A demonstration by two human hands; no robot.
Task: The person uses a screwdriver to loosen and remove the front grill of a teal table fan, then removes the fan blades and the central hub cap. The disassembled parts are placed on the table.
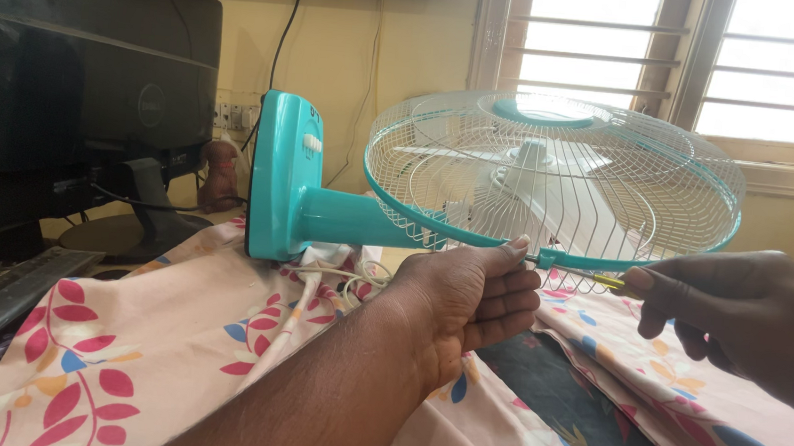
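Lying on its back across a floral sheet [150, 364], a teal fan [475, 196] had its white wire cage [552, 174] facing upward, with its square base [280, 176] standing on edge at the left. A dark monitor [79, 66] filled the left side, a barred window [683, 61] the wall behind. The left hand [466, 299] reached up from below, fingers curled loosely and half open, thumb tip pressing the teal rim band [416, 217] at the cage's near edge. The right hand [739, 311] came in from the right, fingers clenched around a yellow-handled screwdriver [605, 281], its tip set at the rim clamp [550, 259] just beside the left thumb. A white cord [341, 275] lay coiled under the fan's neck.
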